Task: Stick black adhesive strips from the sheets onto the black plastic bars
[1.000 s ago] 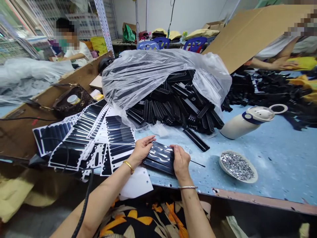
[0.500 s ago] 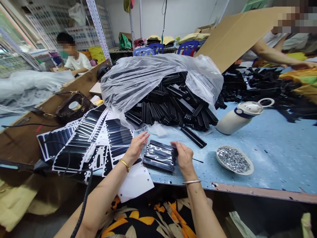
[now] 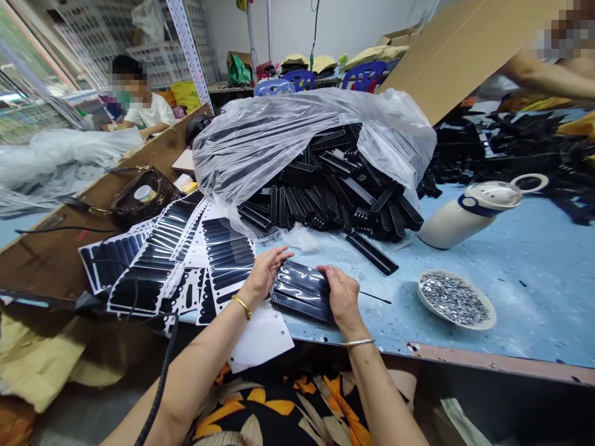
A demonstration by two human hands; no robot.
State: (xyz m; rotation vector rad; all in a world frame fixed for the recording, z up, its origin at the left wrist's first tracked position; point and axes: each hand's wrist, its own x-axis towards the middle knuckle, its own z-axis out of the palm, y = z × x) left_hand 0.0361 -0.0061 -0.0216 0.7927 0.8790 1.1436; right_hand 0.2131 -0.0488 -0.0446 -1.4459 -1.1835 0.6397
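Note:
Several glossy black plastic strips (image 3: 303,288) lie side by side in a block near the table's front edge. My right hand (image 3: 343,297) has its fingers curled round the block's right end. At the left end is my left hand (image 3: 267,272), its fingers stretched out and close together along the strips' edge; whether its palm touches them is hidden. A thin dark rod (image 3: 375,297) sticks out to the right behind my right hand. One loose black strip (image 3: 372,253) rests farther back.
A plastic bag (image 3: 260,133) spills a heap of black strips (image 3: 325,198) behind my hands. Sticker sheets (image 3: 149,254) fan out at left. To the right stand a cream bottle (image 3: 458,223) and a bowl of small metal pieces (image 3: 488,319). A person (image 3: 144,111) sits far left; another's arm (image 3: 553,80) shows right.
The gaps between the strips have closed, and the block sits more tightly between my hands. My view has shifted slightly. The co-worker's arm at the right has moved up.

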